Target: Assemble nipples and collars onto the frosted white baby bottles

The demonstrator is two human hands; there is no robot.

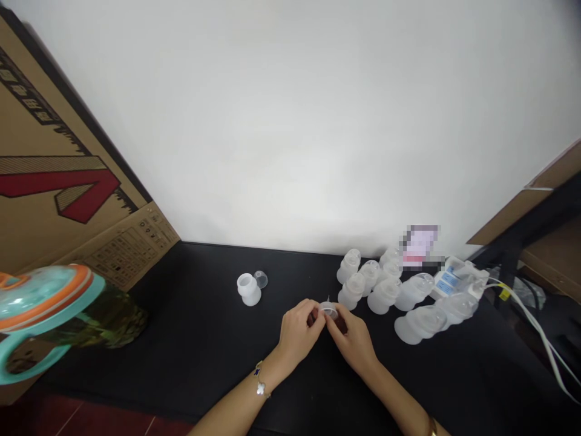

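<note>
Both my hands meet over the front middle of the black table [190, 357]. My left hand [297, 333] pinches one side of a small translucent bottle collar [329, 310] with a nipple-like tip pointing up. On its other side my right hand [354, 342] grips the same collar with thumb and fingers. The fingers partly hide it. To the left, a white baby bottle [249, 290] stands upright without a top, and a clear dome cap [260, 279] lies right beside it. Several capped bottles [385, 295] are grouped to the right of my hands.
A teal and orange lidded jug [59, 309] with dark contents stands at the left, before a cardboard box [54, 151]. Far right are a white power strip [447, 280], white cables [540, 336] and a pixelated pink object [420, 245] near the wall.
</note>
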